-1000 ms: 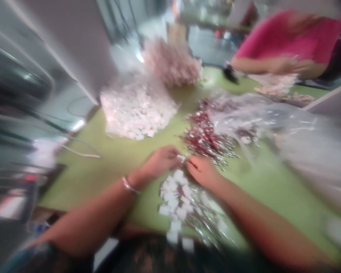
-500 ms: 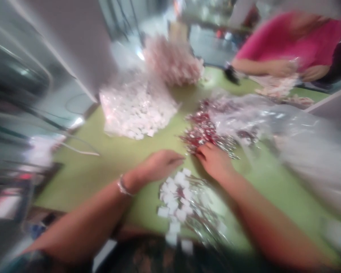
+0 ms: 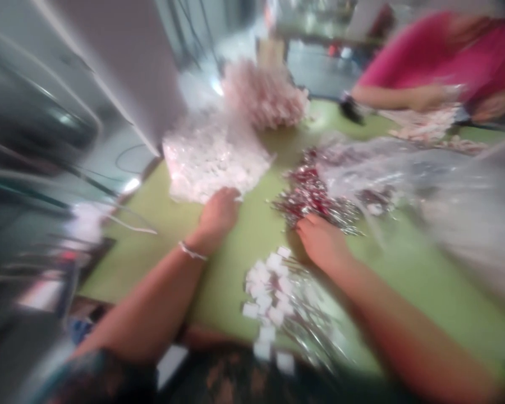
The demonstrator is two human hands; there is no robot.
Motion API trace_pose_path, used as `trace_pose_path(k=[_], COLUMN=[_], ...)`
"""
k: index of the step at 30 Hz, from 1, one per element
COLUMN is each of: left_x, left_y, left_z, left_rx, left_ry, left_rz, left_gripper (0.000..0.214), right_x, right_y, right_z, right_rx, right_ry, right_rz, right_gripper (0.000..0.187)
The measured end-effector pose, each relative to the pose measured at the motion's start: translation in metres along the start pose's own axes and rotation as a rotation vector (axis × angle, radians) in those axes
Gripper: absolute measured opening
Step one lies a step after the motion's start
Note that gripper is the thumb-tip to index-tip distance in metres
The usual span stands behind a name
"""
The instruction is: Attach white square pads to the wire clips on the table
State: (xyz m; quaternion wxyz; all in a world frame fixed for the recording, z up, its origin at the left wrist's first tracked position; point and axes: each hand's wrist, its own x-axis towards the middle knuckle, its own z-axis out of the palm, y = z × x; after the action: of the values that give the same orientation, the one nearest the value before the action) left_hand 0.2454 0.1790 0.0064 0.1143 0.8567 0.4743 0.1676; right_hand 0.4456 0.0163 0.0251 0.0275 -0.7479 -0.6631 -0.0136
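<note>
The picture is smeared by motion. My left hand [image 3: 217,215], a thin bracelet on its wrist, reaches to the near edge of a heap of small white pieces in clear plastic [image 3: 214,163]; its fingers are blurred. My right hand [image 3: 320,241] rests palm down at the near edge of a pile of red and silver shiny bits [image 3: 313,196], fingers hidden. Between my forearms, at the near edge of the green table [image 3: 404,275], lies a bunch of silver wires with white tags [image 3: 278,297].
A pale pink heap [image 3: 265,95] stands at the back. Crumpled clear plastic bags [image 3: 425,179] cover the right side. A person in a pink top [image 3: 429,62] works at the far right corner. White cables [image 3: 130,224] hang off the left edge.
My left hand has left the tagged bunch and moved forward-left to the white heap. My right hand has slid forward to the red and silver pile. The view has shifted slightly.
</note>
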Motion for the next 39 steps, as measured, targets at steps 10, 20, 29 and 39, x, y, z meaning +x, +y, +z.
trace_pose_path(k=[10, 20, 29, 39], left_x=[-0.01, -0.038, -0.039, -0.045], left_y=[0.006, 0.046, 0.047, 0.048], left_z=[0.002, 0.005, 0.004, 0.019], left_rx=[-0.451, -1.457, -1.403, -1.001], left_ry=[0.009, -0.454, -0.526, -0.532], left_rz=[0.024, -0.462, -0.412, -0.12], left_gripper=[0.027, 0.034, 0.032, 0.02], right_x=[-0.001, -0.005, -0.004, -0.002], right_y=[0.001, -0.003, -0.005, -0.002], right_z=[-0.011, -0.012, -0.007, 0.006], right_rx=[0.489, 0.478, 0.441, 0.342], right_ry=[0.036, 0.049, 0.06, -0.006], right_rz=[0.09, -0.019, -0.056, -0.219], right_gripper=[0.013, 0.019, 0.017, 0.02])
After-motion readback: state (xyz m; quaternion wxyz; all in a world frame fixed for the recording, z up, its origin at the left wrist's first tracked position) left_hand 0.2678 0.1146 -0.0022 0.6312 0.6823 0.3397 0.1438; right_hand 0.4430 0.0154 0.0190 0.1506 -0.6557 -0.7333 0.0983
